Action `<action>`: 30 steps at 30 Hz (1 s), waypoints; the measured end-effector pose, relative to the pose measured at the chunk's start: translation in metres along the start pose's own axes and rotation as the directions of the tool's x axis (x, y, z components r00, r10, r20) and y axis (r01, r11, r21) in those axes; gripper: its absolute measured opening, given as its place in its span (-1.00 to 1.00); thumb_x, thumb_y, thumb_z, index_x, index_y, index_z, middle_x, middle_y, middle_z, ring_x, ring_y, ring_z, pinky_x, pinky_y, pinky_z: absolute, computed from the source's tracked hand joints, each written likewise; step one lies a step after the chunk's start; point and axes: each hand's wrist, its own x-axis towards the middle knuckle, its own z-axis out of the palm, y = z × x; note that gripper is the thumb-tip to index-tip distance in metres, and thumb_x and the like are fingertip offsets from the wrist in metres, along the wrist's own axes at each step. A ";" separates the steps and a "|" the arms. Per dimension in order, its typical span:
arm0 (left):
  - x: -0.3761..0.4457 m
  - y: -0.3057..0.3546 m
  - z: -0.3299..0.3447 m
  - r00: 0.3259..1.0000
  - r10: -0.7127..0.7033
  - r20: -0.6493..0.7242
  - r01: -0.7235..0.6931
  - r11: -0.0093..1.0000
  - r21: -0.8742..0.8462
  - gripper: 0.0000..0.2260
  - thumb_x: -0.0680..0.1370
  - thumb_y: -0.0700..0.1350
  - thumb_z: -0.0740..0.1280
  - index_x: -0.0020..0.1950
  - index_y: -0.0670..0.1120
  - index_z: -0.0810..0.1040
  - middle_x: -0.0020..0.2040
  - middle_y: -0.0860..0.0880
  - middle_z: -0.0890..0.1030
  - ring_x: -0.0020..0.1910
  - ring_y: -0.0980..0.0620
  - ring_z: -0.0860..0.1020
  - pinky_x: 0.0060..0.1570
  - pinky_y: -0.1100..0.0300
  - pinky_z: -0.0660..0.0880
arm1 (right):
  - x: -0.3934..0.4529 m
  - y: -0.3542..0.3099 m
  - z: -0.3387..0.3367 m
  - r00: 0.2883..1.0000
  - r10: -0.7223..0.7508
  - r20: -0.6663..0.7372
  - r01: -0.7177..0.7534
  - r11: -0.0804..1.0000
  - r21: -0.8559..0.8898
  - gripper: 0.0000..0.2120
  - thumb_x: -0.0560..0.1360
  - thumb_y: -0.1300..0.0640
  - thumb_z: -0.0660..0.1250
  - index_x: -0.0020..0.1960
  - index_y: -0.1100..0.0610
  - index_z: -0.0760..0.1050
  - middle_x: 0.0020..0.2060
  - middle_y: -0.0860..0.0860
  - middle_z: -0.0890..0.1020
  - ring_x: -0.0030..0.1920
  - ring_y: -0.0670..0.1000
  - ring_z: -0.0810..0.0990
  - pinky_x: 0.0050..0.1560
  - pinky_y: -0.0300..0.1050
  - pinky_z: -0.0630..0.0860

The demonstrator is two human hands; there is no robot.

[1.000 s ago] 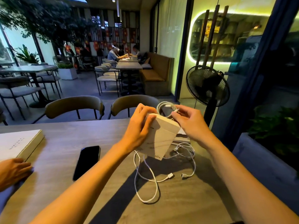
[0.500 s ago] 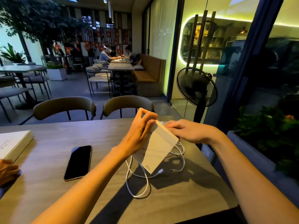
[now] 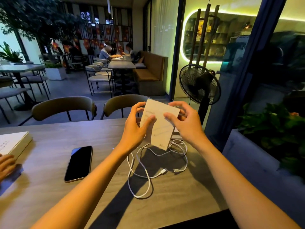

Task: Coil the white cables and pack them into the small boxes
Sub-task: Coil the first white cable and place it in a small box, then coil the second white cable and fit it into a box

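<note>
A small white box (image 3: 160, 128) is held upright above the table between both hands, its printed face toward me. My left hand (image 3: 135, 126) grips its left edge with thumb in front and fingers behind. My right hand (image 3: 184, 123) holds its right side, thumb on the face and fingers curled over the top corner. No coiled cable shows; the box hides whatever is inside. A loose white cable (image 3: 148, 169) lies uncoiled on the table under the box, its two plugs near the right end.
A black phone (image 3: 79, 163) lies face up left of the cable. A large white box (image 3: 14, 142) sits at the table's left edge, with another person's hand (image 3: 5, 164) by it. Two chairs stand behind the table; a black fan (image 3: 199, 85) stands beyond the right corner.
The coiled cable my right hand held above the box has gone out of sight. The box has been turned upright and raised, and now both hands hold it.
</note>
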 end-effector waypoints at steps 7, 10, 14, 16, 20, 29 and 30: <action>-0.001 -0.027 -0.020 0.993 -0.107 -0.041 0.108 0.994 0.025 -0.59 0.54 -0.02 0.45 0.36 0.00 0.44 0.23 0.07 0.61 0.20 0.10 0.59 0.09 0.16 0.58 | 0.004 0.020 0.008 0.998 0.048 -0.043 -0.051 0.996 -0.069 -0.47 0.52 0.04 0.49 0.42 -0.03 0.39 0.23 -0.03 0.58 0.18 -0.07 0.61 0.09 -0.19 0.61; -0.005 -0.050 -0.032 0.963 -0.203 -0.175 0.208 0.978 0.009 -0.57 0.52 -0.16 0.47 0.31 -0.06 0.38 0.29 -0.05 0.53 0.24 -0.01 0.53 0.07 0.19 0.55 | -0.006 0.042 0.013 0.988 0.152 0.008 -0.148 0.972 -0.182 -0.46 0.54 0.01 0.47 0.45 -0.07 0.36 0.21 -0.03 0.57 0.15 -0.04 0.60 0.01 -0.25 0.56; -0.008 -0.090 -0.044 0.912 -0.296 -0.283 0.330 0.940 0.081 -0.54 0.46 -0.16 0.52 0.28 -0.13 0.41 0.27 -0.16 0.57 0.25 -0.12 0.55 0.12 0.05 0.57 | -0.032 0.079 0.022 0.935 0.318 0.156 -0.242 0.895 -0.376 -0.45 0.54 0.00 0.46 0.46 -0.09 0.35 0.10 -0.11 0.56 0.09 -0.12 0.58 0.09 -0.15 0.59; -0.009 -0.106 -0.045 0.894 -0.337 -0.294 0.382 0.917 0.112 -0.54 0.46 -0.16 0.53 0.27 -0.13 0.42 0.27 -0.18 0.58 0.26 -0.15 0.55 0.15 -0.01 0.56 | -0.044 0.098 0.025 0.916 0.354 0.189 -0.227 0.846 -0.481 -0.47 0.55 0.01 0.45 0.47 -0.11 0.38 0.11 -0.12 0.55 0.11 -0.13 0.57 0.15 -0.14 0.57; -0.004 -0.124 -0.044 0.872 -0.374 -0.317 0.427 0.897 0.117 -0.54 0.49 -0.14 0.51 0.30 -0.14 0.40 0.28 -0.21 0.57 0.26 -0.18 0.55 0.13 0.01 0.54 | -0.055 0.122 0.029 0.912 0.356 0.203 -0.149 0.748 -0.646 -0.51 0.59 0.01 0.38 0.48 -0.13 0.36 0.31 -0.02 0.50 0.31 0.00 0.49 0.32 -0.06 0.49; 0.003 -0.139 -0.053 0.888 -0.397 -0.234 0.436 0.888 0.149 -0.47 0.49 -0.06 0.50 0.37 -0.05 0.35 0.34 -0.17 0.51 0.31 -0.16 0.50 0.12 0.07 0.52 | -0.050 0.111 0.051 0.880 0.339 0.333 0.189 0.392 -0.900 -0.72 0.66 -0.06 0.21 0.27 0.06 0.50 0.27 0.04 0.58 0.33 0.12 0.36 0.31 0.08 0.25; 0.002 -0.138 -0.053 0.888 -0.401 -0.226 0.437 0.889 0.137 -0.45 0.48 -0.04 0.51 0.38 -0.03 0.33 0.35 -0.15 0.50 0.33 -0.14 0.49 0.10 0.15 0.50 | -0.050 0.107 0.052 0.865 0.362 0.346 0.188 0.406 -0.894 -0.74 0.67 -0.03 0.19 0.24 0.07 0.52 0.25 0.05 0.58 0.33 0.12 0.35 0.31 0.08 0.24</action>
